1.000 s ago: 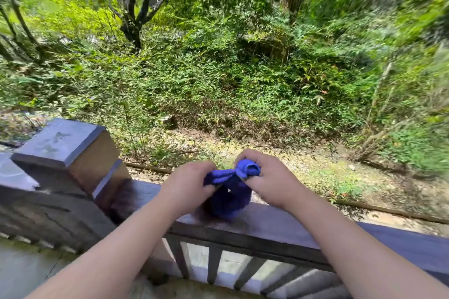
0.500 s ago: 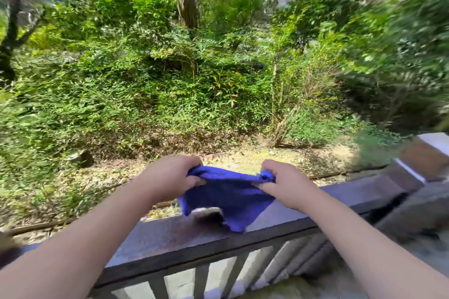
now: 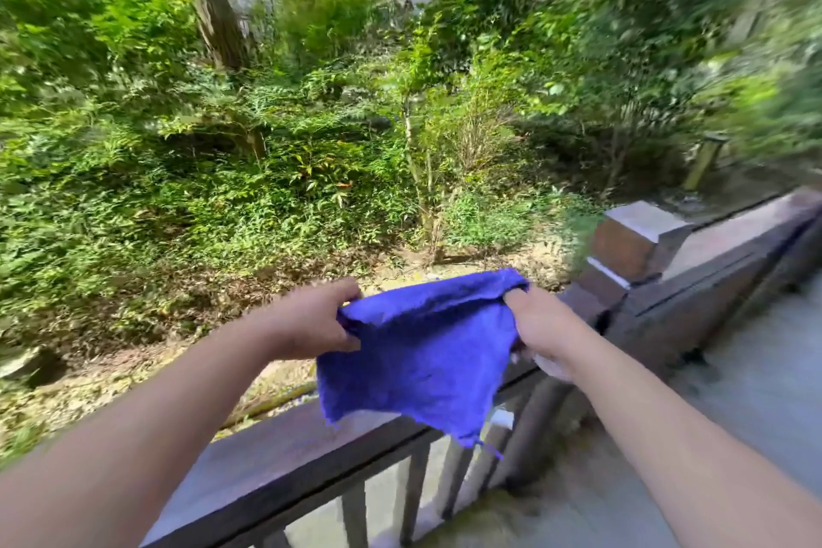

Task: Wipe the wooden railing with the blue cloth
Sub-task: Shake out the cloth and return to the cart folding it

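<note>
A blue cloth hangs spread out between both hands, just above the dark wooden railing. My left hand pinches the cloth's upper left corner. My right hand grips the upper right corner. The cloth's lower edge droops over the rail's top, and its frayed bottom corner dangles past the near side. The railing runs from lower left up toward the right.
A square wooden post with a pale cap stands on the rail just right of my right hand. Vertical balusters run below the rail. Beyond lie leaf litter and dense green shrubs. A concrete floor lies at right.
The cloth went from a bunched wad to fully spread as my hands drew apart. My view swung right, and the right-hand post came closer.
</note>
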{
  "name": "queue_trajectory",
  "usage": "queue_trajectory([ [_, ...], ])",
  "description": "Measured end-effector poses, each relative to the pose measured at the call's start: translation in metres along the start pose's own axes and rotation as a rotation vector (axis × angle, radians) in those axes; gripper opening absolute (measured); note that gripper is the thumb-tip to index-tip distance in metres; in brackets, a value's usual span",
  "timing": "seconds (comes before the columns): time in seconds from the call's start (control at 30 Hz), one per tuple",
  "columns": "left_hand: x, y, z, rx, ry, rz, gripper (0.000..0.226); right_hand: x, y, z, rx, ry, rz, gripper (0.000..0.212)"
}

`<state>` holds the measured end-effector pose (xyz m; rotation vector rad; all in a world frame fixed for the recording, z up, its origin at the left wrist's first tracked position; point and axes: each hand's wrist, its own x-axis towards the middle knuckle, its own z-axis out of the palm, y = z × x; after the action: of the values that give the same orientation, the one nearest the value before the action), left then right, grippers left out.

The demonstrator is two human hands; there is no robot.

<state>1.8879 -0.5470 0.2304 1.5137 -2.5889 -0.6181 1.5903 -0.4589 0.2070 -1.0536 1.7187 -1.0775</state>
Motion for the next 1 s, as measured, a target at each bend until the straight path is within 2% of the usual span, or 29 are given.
queue_trajectory([
  [0.13,0.036,0.049,0.012,-0.149,0.056,-0.031,0.026,0.012,0.015,-0.056,0.19,0.002,0.102,0.04],
  [0.23,0.06,0.089,0.022,-0.537,0.082,-0.076,0.025,0.021,0.023,-0.098,0.376,0.083,0.143,0.053],
  [0.33,0.083,0.136,0.033,-0.899,0.001,-0.118,0.024,0.021,0.035,-0.141,0.47,0.126,0.227,0.066],
  [0.47,0.116,0.211,0.057,-1.063,-0.14,-0.116,0.005,0.011,0.055,-0.207,0.562,0.113,0.349,0.086],
  [0.53,0.128,0.252,0.07,-1.152,-0.227,-0.123,0.012,0.005,0.065,-0.241,0.608,0.157,0.391,0.089],
  [0.63,0.149,0.312,0.087,-1.271,-0.326,-0.123,0.041,-0.004,0.084,-0.294,0.643,0.267,0.438,0.086],
  [0.73,0.17,0.367,0.105,-1.248,-0.378,-0.074,0.063,-0.015,0.106,-0.348,0.721,0.339,0.38,0.071],
  [0.87,0.199,0.431,0.126,-1.166,-0.375,-0.003,0.094,-0.04,0.137,-0.419,0.826,0.379,0.313,0.035],
  [0.93,0.213,0.458,0.135,-1.055,-0.359,0.065,0.098,-0.051,0.149,-0.449,0.803,0.389,0.329,0.017],
  [0.97,0.22,0.471,0.14,-0.96,-0.339,0.118,0.091,-0.056,0.153,-0.462,0.817,0.413,0.312,0.02],
  [1.0,0.226,0.484,0.144,-0.834,-0.31,0.189,0.081,-0.059,0.158,-0.476,0.829,0.464,0.283,0.036],
])
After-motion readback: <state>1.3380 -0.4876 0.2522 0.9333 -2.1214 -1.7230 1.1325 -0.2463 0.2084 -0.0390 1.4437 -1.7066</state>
